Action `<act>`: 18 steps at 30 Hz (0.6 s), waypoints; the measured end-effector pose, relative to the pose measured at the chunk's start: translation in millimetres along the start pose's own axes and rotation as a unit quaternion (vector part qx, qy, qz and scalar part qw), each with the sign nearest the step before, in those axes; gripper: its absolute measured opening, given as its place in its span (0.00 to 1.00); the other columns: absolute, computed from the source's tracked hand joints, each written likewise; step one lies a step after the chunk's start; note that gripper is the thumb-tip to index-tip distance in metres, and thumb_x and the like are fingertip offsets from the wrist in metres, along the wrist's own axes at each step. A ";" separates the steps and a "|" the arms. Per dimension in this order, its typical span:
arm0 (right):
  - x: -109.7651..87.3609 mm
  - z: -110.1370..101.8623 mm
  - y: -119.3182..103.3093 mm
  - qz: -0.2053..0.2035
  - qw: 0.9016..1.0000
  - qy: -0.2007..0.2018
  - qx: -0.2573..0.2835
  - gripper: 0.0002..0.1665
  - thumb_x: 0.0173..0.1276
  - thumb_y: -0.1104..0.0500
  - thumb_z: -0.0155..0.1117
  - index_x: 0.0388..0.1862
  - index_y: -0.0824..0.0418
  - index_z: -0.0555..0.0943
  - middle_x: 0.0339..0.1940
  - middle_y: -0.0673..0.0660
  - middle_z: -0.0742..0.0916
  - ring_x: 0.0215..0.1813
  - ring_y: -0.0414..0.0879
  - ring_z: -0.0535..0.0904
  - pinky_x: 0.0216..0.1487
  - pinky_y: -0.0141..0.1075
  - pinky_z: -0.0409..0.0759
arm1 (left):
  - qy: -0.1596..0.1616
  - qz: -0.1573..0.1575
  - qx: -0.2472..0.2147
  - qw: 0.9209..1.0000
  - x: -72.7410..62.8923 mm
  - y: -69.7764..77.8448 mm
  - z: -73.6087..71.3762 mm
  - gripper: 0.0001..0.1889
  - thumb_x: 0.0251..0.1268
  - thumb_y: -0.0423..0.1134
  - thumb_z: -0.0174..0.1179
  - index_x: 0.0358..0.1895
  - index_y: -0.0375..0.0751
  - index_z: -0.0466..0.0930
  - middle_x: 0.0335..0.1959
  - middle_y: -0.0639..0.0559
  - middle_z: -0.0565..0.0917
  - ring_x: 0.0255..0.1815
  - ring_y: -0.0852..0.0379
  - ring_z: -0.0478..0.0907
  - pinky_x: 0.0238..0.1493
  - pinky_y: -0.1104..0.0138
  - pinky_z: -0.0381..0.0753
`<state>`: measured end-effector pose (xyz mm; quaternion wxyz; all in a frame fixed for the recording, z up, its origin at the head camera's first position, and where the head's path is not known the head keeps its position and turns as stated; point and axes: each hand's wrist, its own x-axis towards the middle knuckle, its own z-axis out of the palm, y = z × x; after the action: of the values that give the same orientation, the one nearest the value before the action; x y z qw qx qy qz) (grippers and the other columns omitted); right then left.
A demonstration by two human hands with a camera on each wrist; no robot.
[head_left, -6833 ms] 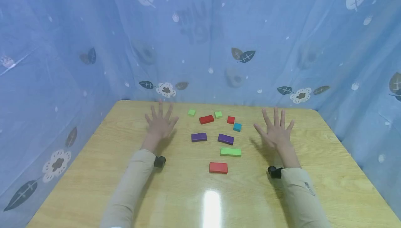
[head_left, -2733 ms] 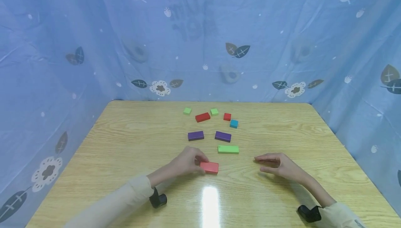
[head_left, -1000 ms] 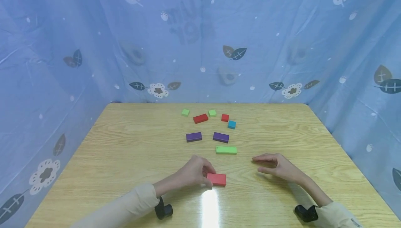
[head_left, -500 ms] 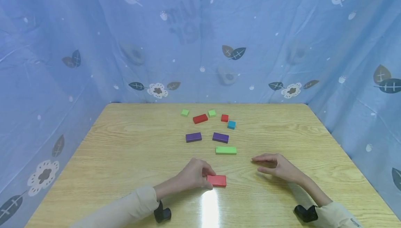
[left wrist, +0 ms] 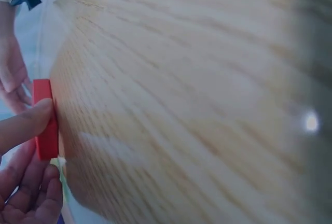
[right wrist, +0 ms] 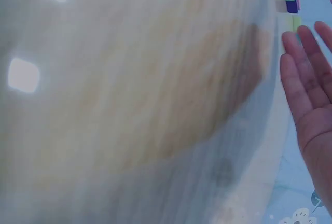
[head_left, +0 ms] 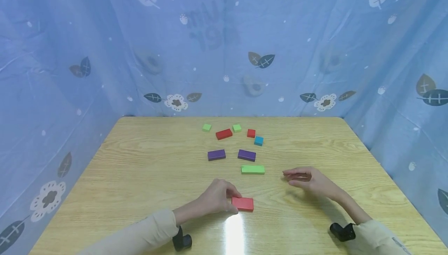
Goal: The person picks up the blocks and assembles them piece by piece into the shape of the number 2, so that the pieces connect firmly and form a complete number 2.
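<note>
Near the front middle of the table, my left hand (head_left: 214,198) pinches a red rectangular block (head_left: 244,204) at its left end. The left wrist view shows the thumb (left wrist: 39,119) across one side of that block, the curled fingers (left wrist: 33,193) on the other. My right hand (head_left: 315,182) hovers over the wood to the right, fingers loosely bent and holding nothing; the right wrist view shows its palm (right wrist: 316,123). Between and beyond the hands lies a long green block (head_left: 252,169), nearest to the right fingertips.
Farther back lie two purple blocks (head_left: 216,155), a dark red block (head_left: 224,134), two small light green blocks (head_left: 237,128), a small red block (head_left: 251,133) and a small blue one (head_left: 259,141). A blue patterned curtain (head_left: 224,52) encloses the wooden table (head_left: 147,161).
Both hands were spread over the table at first. My left hand has since taken the red block and moved it toward the front edge. The right hand came nearer, then rose slightly.
</note>
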<state>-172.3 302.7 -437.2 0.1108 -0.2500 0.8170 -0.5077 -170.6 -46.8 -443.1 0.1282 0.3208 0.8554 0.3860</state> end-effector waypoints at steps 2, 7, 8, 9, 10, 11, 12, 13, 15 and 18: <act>4.8 0.2 -0.7 -0.002 1.000 0.024 -0.004 0.23 0.69 0.63 0.60 0.59 0.74 0.74 0.56 0.71 0.80 0.54 0.45 0.81 0.51 0.30 0.77 | -0.002 -0.003 0.005 1.000 0.7 -1.1 -0.4 0.18 0.36 0.34 0.78 0.37 0.43 0.89 0.31 0.61 0.86 0.35 0.69 0.78 0.39 0.73 0.76; 21.2 5.5 -0.7 -0.010 0.997 0.077 0.014 0.22 0.66 0.63 0.63 0.57 0.72 0.77 0.55 0.70 0.81 0.53 0.44 0.81 0.52 0.31 0.77 | -0.005 -0.008 -0.002 1.000 2.4 -3.3 -0.3 0.18 0.35 0.35 0.79 0.37 0.43 0.88 0.30 0.61 0.86 0.31 0.70 0.77 0.34 0.74 0.76; 25.3 6.9 -0.5 -0.010 0.996 0.081 0.023 0.22 0.66 0.63 0.64 0.57 0.72 0.77 0.55 0.70 0.81 0.53 0.45 0.82 0.52 0.32 0.78 | -0.005 -0.009 -0.005 1.000 2.4 -3.4 -0.3 0.18 0.35 0.35 0.79 0.37 0.43 0.88 0.29 0.61 0.86 0.30 0.70 0.77 0.34 0.74 0.76; 29.5 8.3 -0.2 -0.010 0.996 0.082 0.029 0.22 0.66 0.63 0.64 0.56 0.72 0.77 0.55 0.71 0.80 0.53 0.46 0.81 0.52 0.33 0.78 | -0.005 -0.010 -0.007 1.000 2.4 -3.7 -0.2 0.18 0.35 0.34 0.79 0.36 0.42 0.88 0.29 0.60 0.86 0.30 0.70 0.77 0.34 0.75 0.76; 33.9 9.7 0.1 -0.010 0.996 0.081 0.036 0.22 0.65 0.63 0.65 0.56 0.72 0.77 0.55 0.71 0.80 0.54 0.47 0.81 0.52 0.33 0.78 | -0.005 -0.011 -0.011 1.000 2.2 -3.5 -0.3 0.18 0.35 0.34 0.79 0.36 0.42 0.88 0.29 0.60 0.86 0.29 0.70 0.77 0.33 0.75 0.76; 38.4 11.3 0.3 -0.005 0.996 0.079 0.046 0.23 0.64 0.63 0.66 0.56 0.72 0.77 0.56 0.71 0.80 0.54 0.47 0.81 0.52 0.33 0.78 | -0.005 -0.011 -0.013 1.000 2.0 -3.4 -0.3 0.18 0.35 0.34 0.79 0.36 0.42 0.88 0.29 0.60 0.86 0.29 0.70 0.77 0.33 0.75 0.76; 42.9 12.7 0.8 -0.003 0.996 0.073 0.053 0.24 0.64 0.63 0.66 0.56 0.73 0.77 0.56 0.71 0.80 0.54 0.48 0.81 0.52 0.34 0.78 | -0.005 -0.012 -0.015 1.000 1.7 -3.1 -0.4 0.18 0.35 0.34 0.79 0.36 0.42 0.88 0.29 0.60 0.86 0.29 0.70 0.77 0.33 0.75 0.76; 47.3 14.3 1.2 -0.003 0.996 0.066 0.057 0.24 0.63 0.63 0.67 0.57 0.73 0.77 0.56 0.72 0.79 0.55 0.49 0.81 0.52 0.34 0.78 | -0.004 -0.014 -0.017 1.000 1.5 -2.7 -0.5 0.18 0.35 0.34 0.79 0.36 0.41 0.88 0.28 0.60 0.86 0.29 0.70 0.77 0.33 0.75 0.76; 55.1 17.5 2.0 0.006 0.997 0.052 0.065 0.26 0.62 0.63 0.68 0.57 0.74 0.76 0.57 0.71 0.79 0.56 0.51 0.80 0.52 0.35 0.77 | -0.003 -0.013 -0.020 1.000 1.5 -2.2 -0.6 0.18 0.34 0.33 0.79 0.36 0.41 0.88 0.28 0.60 0.86 0.28 0.71 0.77 0.33 0.75 0.76; 64.6 22.2 4.0 0.013 0.997 0.032 0.063 0.27 0.60 0.63 0.70 0.56 0.75 0.76 0.57 0.71 0.79 0.57 0.55 0.79 0.53 0.35 0.77 | -0.005 -0.010 -0.022 1.000 1.7 -1.3 -0.9 0.18 0.34 0.33 0.79 0.36 0.40 0.88 0.28 0.60 0.86 0.28 0.71 0.77 0.33 0.76 0.76</act>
<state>-218.7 253.3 -446.2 0.1070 -0.2157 0.7896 -0.5644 -172.9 -46.9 -443.3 0.1435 0.3115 0.8490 0.4019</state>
